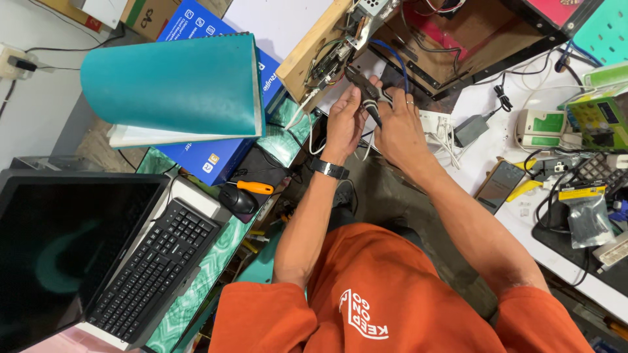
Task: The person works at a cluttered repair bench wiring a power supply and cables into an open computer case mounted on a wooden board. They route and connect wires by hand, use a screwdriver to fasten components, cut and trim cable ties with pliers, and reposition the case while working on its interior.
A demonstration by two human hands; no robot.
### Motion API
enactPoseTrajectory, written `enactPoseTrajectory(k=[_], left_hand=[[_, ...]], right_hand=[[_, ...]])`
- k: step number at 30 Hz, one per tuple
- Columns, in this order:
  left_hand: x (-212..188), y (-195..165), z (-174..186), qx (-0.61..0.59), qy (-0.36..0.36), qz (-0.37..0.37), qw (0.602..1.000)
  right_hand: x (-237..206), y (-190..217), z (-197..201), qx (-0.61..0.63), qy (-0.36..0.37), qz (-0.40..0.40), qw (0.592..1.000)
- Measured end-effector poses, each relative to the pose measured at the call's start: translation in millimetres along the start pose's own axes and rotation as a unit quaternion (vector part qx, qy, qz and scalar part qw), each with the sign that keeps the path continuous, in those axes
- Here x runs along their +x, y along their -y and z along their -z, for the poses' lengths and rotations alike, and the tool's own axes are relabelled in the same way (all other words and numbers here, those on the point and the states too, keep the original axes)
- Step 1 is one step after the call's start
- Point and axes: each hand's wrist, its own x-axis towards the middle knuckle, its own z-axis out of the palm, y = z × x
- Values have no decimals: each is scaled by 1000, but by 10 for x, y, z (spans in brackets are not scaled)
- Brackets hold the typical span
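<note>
Cluttered workbenches flank the person on both sides, with bare floor between them. At the far middle, a wooden box (307, 55) with an open side shows circuit boards and loose wiring, and both hands meet just below it. The left hand (343, 121), a black watch (329, 168) on its wrist, is curled around thin white wires (307, 104) that run up into the box. The right hand (399, 127) is clenched on the dark handles of a pair of pliers (365, 91), whose tip points up toward the wiring; a blue cable (392, 55) arcs over the right hand into the box. The two hands touch or nearly touch around the tool.

On the left bench sits a black laptop (72, 255) with a dark screen, and beside it a black mouse (237, 199) and an orange-handled screwdriver (255, 187). Farther away, a teal folder (170, 85) lies bent over a blue carton (216, 160). On the right bench, a smartphone (498, 186) lies near the edge, with a grey power adapter (468, 129) just beyond it and a small plastic bag of parts (585, 212) to its right.
</note>
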Motion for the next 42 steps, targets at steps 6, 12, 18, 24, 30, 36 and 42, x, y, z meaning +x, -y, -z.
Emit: enactPoseTrajectory(k=[6, 12, 18, 24, 30, 36, 42], left_hand=[[-22, -11, -16, 7, -11, 3, 1000], [-44, -52, -35, 30, -16, 3, 999], [-61, -60, -51, 49, -19, 7, 999], [-65, -42, -26, 53, -18, 9, 998], [-60, -50, 25, 53, -24, 5, 998], [-71, -40, 48, 46, -27, 8, 999], [-65, -16, 30, 52, -30, 14, 998]], right_hand=[[22, -42, -30, 37, -6, -1, 999], [14, -55, -69, 64, -15, 17, 998], [22, -5, -116, 122, 22, -89, 988], [-14, -10, -160, 172, 8, -83, 982], [-21, -23, -228, 178, -23, -48, 983], [-20, -62, -309, 176, -7, -68, 982], [-39, -133, -367, 229, -2, -102, 968]])
